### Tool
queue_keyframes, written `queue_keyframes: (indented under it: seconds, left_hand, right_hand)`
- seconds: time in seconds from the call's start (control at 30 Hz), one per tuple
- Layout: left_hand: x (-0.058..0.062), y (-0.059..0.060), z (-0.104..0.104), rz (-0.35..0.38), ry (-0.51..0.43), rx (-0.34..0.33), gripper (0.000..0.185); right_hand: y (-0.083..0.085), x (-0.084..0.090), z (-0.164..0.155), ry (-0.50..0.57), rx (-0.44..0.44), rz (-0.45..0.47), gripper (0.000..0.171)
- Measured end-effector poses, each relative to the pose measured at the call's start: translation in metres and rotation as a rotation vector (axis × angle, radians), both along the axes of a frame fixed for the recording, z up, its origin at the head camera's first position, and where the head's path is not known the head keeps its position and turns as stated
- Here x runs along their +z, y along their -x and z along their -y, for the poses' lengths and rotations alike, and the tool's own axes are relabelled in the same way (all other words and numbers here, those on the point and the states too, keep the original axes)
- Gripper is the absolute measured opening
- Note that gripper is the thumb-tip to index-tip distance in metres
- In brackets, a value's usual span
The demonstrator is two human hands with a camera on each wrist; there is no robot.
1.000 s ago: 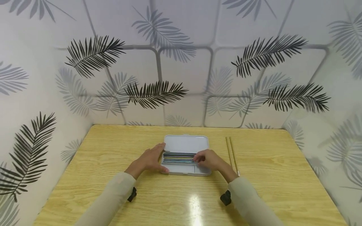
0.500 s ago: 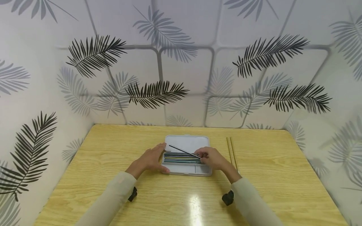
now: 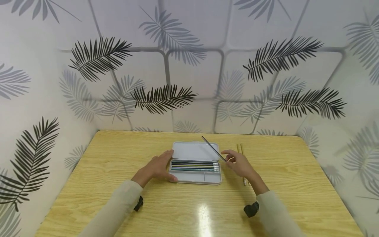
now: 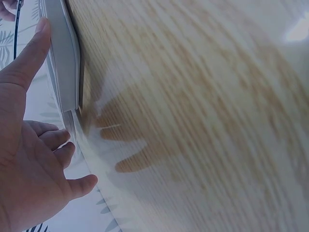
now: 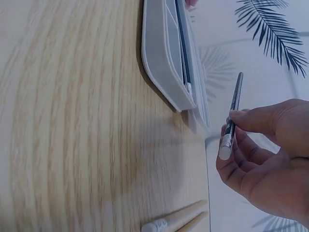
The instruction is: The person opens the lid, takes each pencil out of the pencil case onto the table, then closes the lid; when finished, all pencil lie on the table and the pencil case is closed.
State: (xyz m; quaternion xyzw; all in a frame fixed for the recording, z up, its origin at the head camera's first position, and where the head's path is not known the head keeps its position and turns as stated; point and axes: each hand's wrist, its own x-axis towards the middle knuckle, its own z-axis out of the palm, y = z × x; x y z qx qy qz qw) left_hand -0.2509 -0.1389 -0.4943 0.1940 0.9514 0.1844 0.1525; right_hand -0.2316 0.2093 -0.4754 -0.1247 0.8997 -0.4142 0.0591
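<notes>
An open white pencil case (image 3: 195, 177) lies in the middle of the wooden table, with several pencils (image 3: 193, 166) in its tray. My right hand (image 3: 237, 163) pinches a dark pencil (image 3: 214, 149) near its eraser end and holds it in the air just right of the case, tip pointing up and away; in the right wrist view the dark pencil (image 5: 233, 111) sits between thumb and fingers. My left hand (image 3: 158, 167) rests against the case's left end, thumb (image 4: 30, 53) along its edge (image 4: 63, 58).
Two light wooden pencils (image 3: 242, 158) lie side by side on the table (image 3: 118, 184) right of the case, partly behind my right hand, seen as pencil ends (image 5: 176, 221) in the right wrist view. Leaf-patterned walls enclose the table on three sides.
My right hand has lifted a dark pencil out of the case and carried it up and to the right. The left hand has stayed at the case's left end.
</notes>
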Motion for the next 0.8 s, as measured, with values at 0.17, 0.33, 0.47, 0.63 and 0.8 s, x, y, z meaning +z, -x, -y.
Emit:
queue_keyframes:
  seconds: [0.17,0.33,0.47,0.63,0.8]
  left_hand:
    - [0.0,0.0,0.0,-0.003,-0.009,-0.005,0.124]
    - [0.001,-0.001,0.0,-0.007,0.001,-0.012,0.124]
    - [0.0,-0.001,0.0,-0.009,0.005,-0.015,0.124]
    - [0.0,-0.001,0.001,-0.011,0.002,-0.013,0.124]
    - [0.001,-0.001,0.0,-0.01,-0.006,-0.011,0.124]
  right_hand:
    - [-0.002,0.002,-0.019,0.027,-0.077,0.055,0.039]
    - [-0.005,0.001,-0.04,0.065,-0.147,0.097,0.043]
    - [-0.009,0.001,-0.055,0.065,-0.213,0.136,0.046]
    - [-0.015,-0.001,-0.067,0.019,-0.279,0.187,0.048]
    - [-0.018,-0.006,-0.077,-0.057,-0.291,0.201,0.046]
